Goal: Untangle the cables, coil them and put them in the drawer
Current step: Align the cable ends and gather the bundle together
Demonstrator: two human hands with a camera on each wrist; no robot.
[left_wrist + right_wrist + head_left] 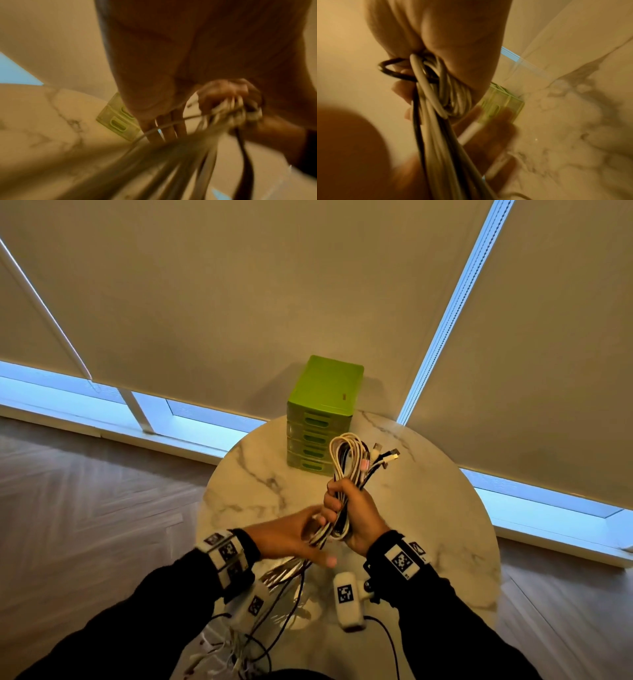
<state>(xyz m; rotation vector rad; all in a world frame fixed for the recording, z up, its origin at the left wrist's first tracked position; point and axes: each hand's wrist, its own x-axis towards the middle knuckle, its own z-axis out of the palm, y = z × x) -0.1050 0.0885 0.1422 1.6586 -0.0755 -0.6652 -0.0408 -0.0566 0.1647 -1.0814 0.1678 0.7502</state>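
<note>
My right hand (342, 503) grips a bundle of white and black cables (346, 453) upright above the round marble table (260, 474). The bundle's loops and several plug ends stick up above the fist. Its loose strands hang down past my left hand (320, 539), which lies with straight fingers against them, the strands running between thumb and fingers. The left wrist view is blurred: the cables (188, 155) fan toward the camera from my right hand (223, 92). The right wrist view shows the cables (436, 121) leaving my right hand (445, 33). The green drawer unit (325, 392) stands behind, all drawers closed.
The drawer unit (118, 121) (503, 102) sits at the table's far edge against the drawn blinds. More tangled cable ends (239, 652) trail over the table's near edge below my left wrist. Wooden floor lies on both sides of the table.
</note>
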